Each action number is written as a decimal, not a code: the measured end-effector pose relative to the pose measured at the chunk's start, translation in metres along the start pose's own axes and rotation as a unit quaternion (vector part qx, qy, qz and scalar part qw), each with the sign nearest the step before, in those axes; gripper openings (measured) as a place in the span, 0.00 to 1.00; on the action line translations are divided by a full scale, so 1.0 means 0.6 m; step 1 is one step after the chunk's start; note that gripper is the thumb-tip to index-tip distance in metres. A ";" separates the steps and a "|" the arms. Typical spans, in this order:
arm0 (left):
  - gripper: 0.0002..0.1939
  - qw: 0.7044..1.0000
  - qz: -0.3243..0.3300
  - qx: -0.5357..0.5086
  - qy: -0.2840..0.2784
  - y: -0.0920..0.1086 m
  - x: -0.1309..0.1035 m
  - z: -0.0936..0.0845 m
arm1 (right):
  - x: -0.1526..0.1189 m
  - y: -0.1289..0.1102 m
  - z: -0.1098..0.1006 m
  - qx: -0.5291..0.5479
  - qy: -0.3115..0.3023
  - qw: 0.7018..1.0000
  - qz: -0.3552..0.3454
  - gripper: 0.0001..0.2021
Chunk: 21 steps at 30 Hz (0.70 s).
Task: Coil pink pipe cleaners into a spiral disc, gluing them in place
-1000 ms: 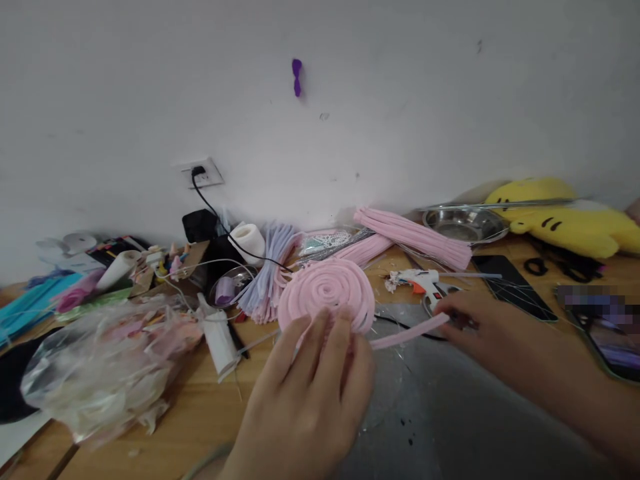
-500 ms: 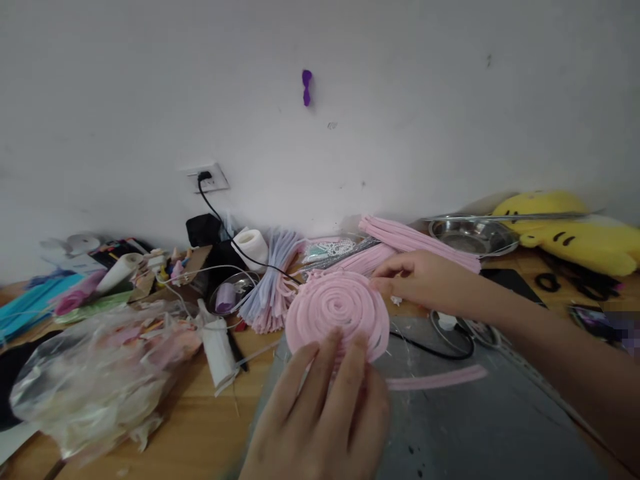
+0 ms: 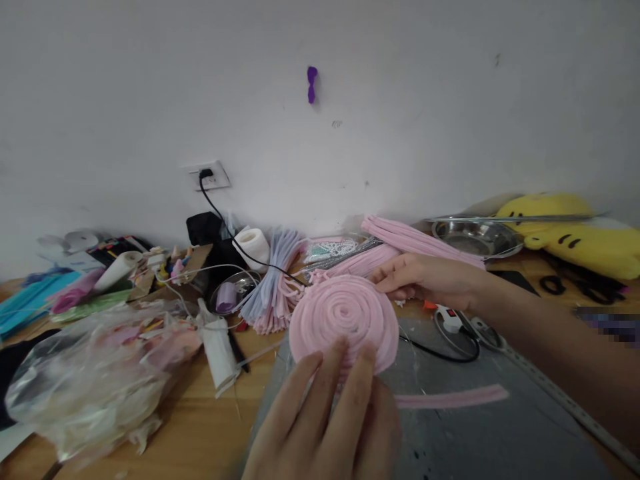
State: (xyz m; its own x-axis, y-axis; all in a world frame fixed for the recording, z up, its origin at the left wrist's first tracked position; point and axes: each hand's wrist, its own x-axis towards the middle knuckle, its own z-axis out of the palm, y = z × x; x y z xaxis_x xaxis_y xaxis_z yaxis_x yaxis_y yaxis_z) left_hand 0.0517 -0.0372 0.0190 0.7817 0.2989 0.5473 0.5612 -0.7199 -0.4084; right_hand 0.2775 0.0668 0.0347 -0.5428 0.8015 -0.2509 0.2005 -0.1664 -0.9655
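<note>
Right fingers [image 3: 395, 283] moved, apparently touching the pink coil's [image 3: 345, 311] far edge.

"What sits around our coil [image 3: 345, 313]?"

"To its left we have the plastic bag [image 3: 103, 373] on the table [image 3: 200, 427]; behind it and left, the stem bundle [image 3: 275, 283], with the paper roll [image 3: 257, 245] farther back."

"And on the coil's right?"

"Right and behind, we find the bowl [image 3: 475, 237], with the plush toy [image 3: 590, 245] farther right. Before and right of the coil, a strip [image 3: 455, 399] extends over the mat [image 3: 480, 440]."
</note>
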 end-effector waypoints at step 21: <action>0.11 0.999 0.000 0.021 -0.043 -0.033 -0.012 -0.025 | -0.118 0.244 -0.101 -0.447 0.326 0.817 0.161 0.19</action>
State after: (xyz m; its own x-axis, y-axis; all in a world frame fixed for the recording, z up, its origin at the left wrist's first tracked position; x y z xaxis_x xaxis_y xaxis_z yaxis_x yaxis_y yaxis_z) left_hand 0.0306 -0.0345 0.0343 0.8012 0.3532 0.4831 0.5709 -0.6933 -0.4398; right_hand 0.3944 0.0205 -0.0846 0.1464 0.9832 -0.1092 0.9214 -0.1757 -0.3466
